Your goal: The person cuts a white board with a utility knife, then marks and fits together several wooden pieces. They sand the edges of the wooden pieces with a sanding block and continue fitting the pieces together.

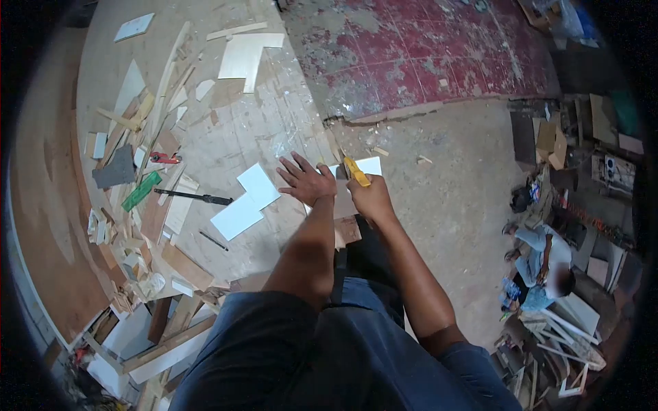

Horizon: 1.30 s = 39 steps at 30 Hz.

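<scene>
My right hand (371, 198) is closed round the yellow handle of a saw (356, 171), at the right edge of the work table. My left hand (306, 179) lies flat with its fingers spread, pressing on a white board (371, 166) that reaches past the table's edge. Part of that board is hidden under my hands. Just left of my left hand, white cut pieces (248, 201) rest on the table. The saw's blade is mostly hidden by the handle and my hand.
Wood scraps (137, 253) litter the table's left side, near a green piece (142, 191) and a black rod-like tool (194, 197). A pale L-shaped board (248, 58) lies at the back. Another person (545, 264) sits at the right among stacked boards.
</scene>
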Tool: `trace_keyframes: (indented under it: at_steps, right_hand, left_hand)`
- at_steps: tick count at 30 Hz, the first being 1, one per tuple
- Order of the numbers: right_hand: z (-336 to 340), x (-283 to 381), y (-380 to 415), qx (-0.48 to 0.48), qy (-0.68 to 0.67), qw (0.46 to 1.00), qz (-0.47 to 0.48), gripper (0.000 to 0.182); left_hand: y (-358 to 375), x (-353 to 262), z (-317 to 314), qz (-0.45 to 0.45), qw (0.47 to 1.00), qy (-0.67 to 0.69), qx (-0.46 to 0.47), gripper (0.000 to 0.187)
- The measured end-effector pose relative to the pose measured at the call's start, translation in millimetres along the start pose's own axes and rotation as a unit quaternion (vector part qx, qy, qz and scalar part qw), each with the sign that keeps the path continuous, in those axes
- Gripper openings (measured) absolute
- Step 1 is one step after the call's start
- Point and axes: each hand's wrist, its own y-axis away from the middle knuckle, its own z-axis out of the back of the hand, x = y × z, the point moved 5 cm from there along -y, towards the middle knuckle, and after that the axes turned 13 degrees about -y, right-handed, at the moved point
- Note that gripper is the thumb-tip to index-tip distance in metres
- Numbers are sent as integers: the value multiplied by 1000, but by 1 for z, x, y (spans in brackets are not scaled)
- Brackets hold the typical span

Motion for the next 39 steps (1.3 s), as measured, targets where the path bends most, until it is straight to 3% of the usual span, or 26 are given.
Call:
trace_keyframes:
  at_steps: [3, 5, 6, 9, 10, 12, 16, 17, 21, 24, 27, 29, 32, 33, 35, 38, 39]
  right_hand:
    - [1, 18, 2, 16, -6, 1000, 16, 32]
    - [-2, 25, 2, 18, -2, 999, 38, 34]
    - [-6, 27, 2, 25, 1, 999, 40, 34]
    - [-12, 31, -3, 16, 51, 997, 49, 34]
    - [-15, 27, -6, 26, 51, 997, 42, 34]
    - [-16, 23, -4, 37, 57, 997, 36, 34]
    - [-1, -14, 32, 50, 43, 991, 118, 28]
    - [5, -7, 51, 57, -15, 992, 114, 24]
    - [51, 25, 141, 53, 44, 998, 2, 18]
    - [58, 29, 144, 40, 16, 999, -4, 17]
    - [26, -3, 72, -24, 28, 997, 74, 23]
    - [5, 5, 30, 12, 10, 999, 35, 25]
    - [16, 6, 43, 34, 16, 998, 49, 24]
    - [24, 5, 63, 13, 14, 995, 95, 24]
    - [40, 54, 119, 32, -13, 997, 75, 18]
    - [66, 51, 149, 51, 45, 998, -7, 16]
    - [58, 36, 133, 46, 23, 999, 8, 17]
  left_hand:
    - [5, 9, 5, -39, 996, 28, -70, 76]
    - [12, 5, 4, -234, 969, -47, -67, 75]
    - [12, 8, 1, -227, 971, -46, -66, 75]
    - [11, -6, 2, -338, 923, -125, -132, 73]
    - [8, -5, 3, -333, 926, -123, -131, 73]
    - [7, -6, 7, -378, 925, 3, -43, 70]
    - [7, -6, 8, -362, 932, -3, -31, 68]
    - [5, -8, 8, -366, 930, 13, -30, 67]
    - [13, -2, 2, -372, 928, 6, -13, 66]
    - [4, -11, 4, -374, 927, 2, -30, 67]
    - [8, -7, 3, -365, 930, 0, -31, 67]
    - [5, -9, 3, -361, 932, -5, -23, 67]
    - [7, -9, 1, -359, 933, 13, -28, 69]
    - [7, -14, 5, -362, 931, 16, -32, 69]
    - [6, -9, 2, -361, 932, 7, -5, 66]
    - [7, -10, -1, -357, 933, 11, -36, 64]
    - [6, -10, -1, -354, 935, 6, -27, 63]
